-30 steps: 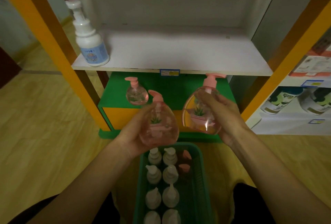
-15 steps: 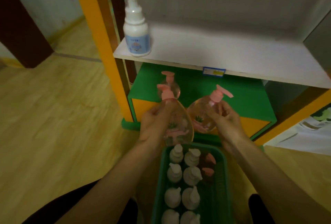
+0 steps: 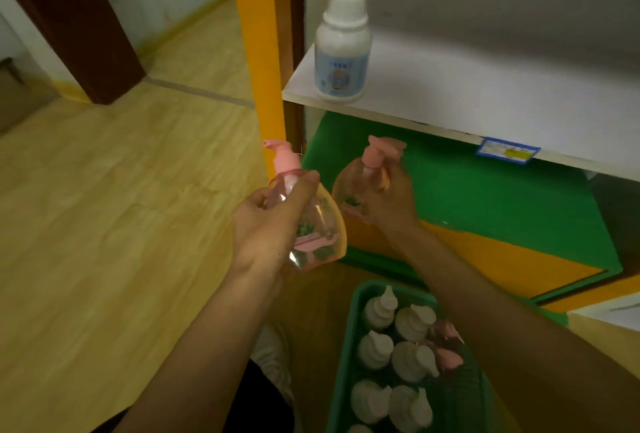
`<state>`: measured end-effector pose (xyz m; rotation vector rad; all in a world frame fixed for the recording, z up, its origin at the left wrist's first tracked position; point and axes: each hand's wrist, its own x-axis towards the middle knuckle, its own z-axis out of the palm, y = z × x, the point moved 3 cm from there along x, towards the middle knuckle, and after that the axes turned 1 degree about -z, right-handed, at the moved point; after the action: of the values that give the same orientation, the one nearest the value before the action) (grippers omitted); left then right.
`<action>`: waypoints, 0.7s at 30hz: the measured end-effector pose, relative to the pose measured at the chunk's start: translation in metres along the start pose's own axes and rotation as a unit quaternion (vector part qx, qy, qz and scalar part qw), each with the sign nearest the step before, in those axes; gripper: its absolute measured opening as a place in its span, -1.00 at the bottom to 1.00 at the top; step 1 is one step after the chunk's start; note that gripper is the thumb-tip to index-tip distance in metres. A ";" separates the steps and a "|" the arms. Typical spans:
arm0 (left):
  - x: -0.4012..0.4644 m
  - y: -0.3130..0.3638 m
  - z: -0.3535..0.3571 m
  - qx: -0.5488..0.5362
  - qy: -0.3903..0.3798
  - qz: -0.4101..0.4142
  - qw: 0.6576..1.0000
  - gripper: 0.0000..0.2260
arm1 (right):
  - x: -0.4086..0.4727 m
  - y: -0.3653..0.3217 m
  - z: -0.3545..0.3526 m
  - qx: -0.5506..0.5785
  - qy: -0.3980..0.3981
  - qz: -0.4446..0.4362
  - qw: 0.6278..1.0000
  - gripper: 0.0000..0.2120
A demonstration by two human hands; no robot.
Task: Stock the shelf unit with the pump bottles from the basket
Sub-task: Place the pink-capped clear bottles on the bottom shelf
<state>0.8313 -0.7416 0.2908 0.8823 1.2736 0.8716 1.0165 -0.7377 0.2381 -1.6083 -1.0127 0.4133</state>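
My left hand (image 3: 263,225) grips a clear pink pump bottle (image 3: 322,235) by its shoulder, tilted, in front of the orange post. My right hand (image 3: 391,200) holds a second pink pump bottle (image 3: 349,183) upright at the front left corner of the green bottom shelf (image 3: 485,197); whether it touches the shelf I cannot tell. Below my arms, the green basket (image 3: 349,328) holds several white pump bottles (image 3: 398,328) and pink ones (image 3: 450,356). A white pump bottle (image 3: 343,62) stands at the left end of the white shelf (image 3: 485,93).
The orange upright post (image 3: 256,52) borders the shelf unit on the left. A blue price tag (image 3: 505,150) hangs on the white shelf's front edge. Wooden floor (image 3: 121,225) spreads to the left, and a dark brown post (image 3: 69,24) stands at the far left.
My view has swung left and closer to the shelf. Both hands have carried their pink bottles down and left, toward the left end of the green bottom shelf.
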 end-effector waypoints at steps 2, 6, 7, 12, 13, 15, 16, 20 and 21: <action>0.002 -0.001 -0.003 -0.009 -0.004 -0.007 1.000 -0.72 | 0.011 0.004 0.016 -0.031 -0.018 0.006 0.999 -0.71; 0.008 -0.002 -0.005 -0.021 -0.010 -0.014 1.000 -0.75 | 0.034 0.017 0.043 -0.102 -0.053 0.045 0.992 -0.82; 0.009 -0.003 -0.005 -0.020 -0.012 -0.013 1.000 -0.77 | 0.040 0.018 0.048 -0.112 -0.059 0.044 0.991 -0.86; 0.010 -0.002 -0.002 -0.002 -0.018 0.006 1.000 -0.74 | 0.056 0.025 0.063 -0.089 -0.078 0.066 0.991 -0.90; 0.010 -0.002 -0.001 0.000 -0.018 0.010 1.000 -0.74 | 0.058 0.029 0.065 -0.091 -0.076 0.077 0.990 -0.91; 0.010 -0.002 0.001 0.005 -0.027 0.011 1.000 -0.74 | 0.062 0.036 0.071 -0.066 -0.063 0.114 0.989 -0.92; 0.011 -0.003 0.002 0.005 -0.031 0.011 0.999 -0.74 | 0.063 0.038 0.074 -0.044 -0.055 0.134 0.988 -0.90; 0.012 -0.005 0.007 -0.004 -0.041 0.012 0.999 -0.76 | 0.071 0.045 0.077 -0.007 -0.039 0.165 0.985 -0.77; 0.012 -0.006 0.008 -0.004 -0.043 0.015 0.999 -0.77 | 0.072 0.046 0.077 -0.005 -0.038 0.165 0.985 -0.77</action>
<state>0.8401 -0.7335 0.2814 0.9245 1.1857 0.8525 1.0192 -0.6336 0.1903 -1.7867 -0.8042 0.6998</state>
